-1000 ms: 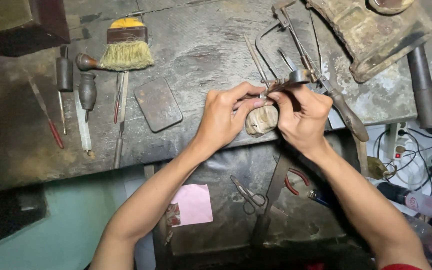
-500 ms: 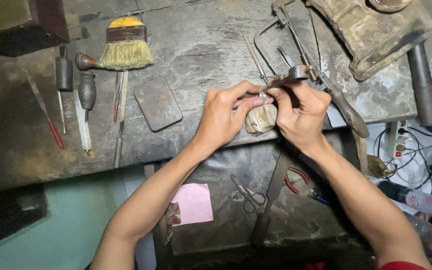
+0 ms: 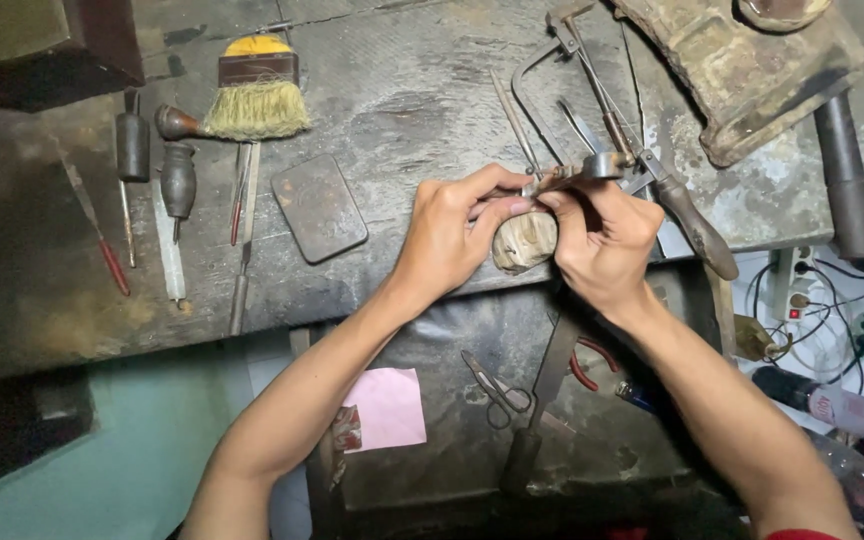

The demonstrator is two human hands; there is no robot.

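Both hands, left hand (image 3: pixel 452 235) and right hand (image 3: pixel 602 240), pinch a tiny piece over the worn bench peg (image 3: pixel 524 242) at the tabletop (image 3: pixel 402 90) edge, where a slip could, I judge, drop it into the tray below (image 3: pixel 452 330)

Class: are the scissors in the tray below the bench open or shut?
Open: the scissors lie with blades slightly parted and handles spread, beside a pink paper.

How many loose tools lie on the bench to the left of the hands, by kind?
Brush: 1
Dark round-handled gravers: 2
Red-handled slim tool: 1
Flat files or bars: 2
Flat dark metal plate: 1
Total: 7
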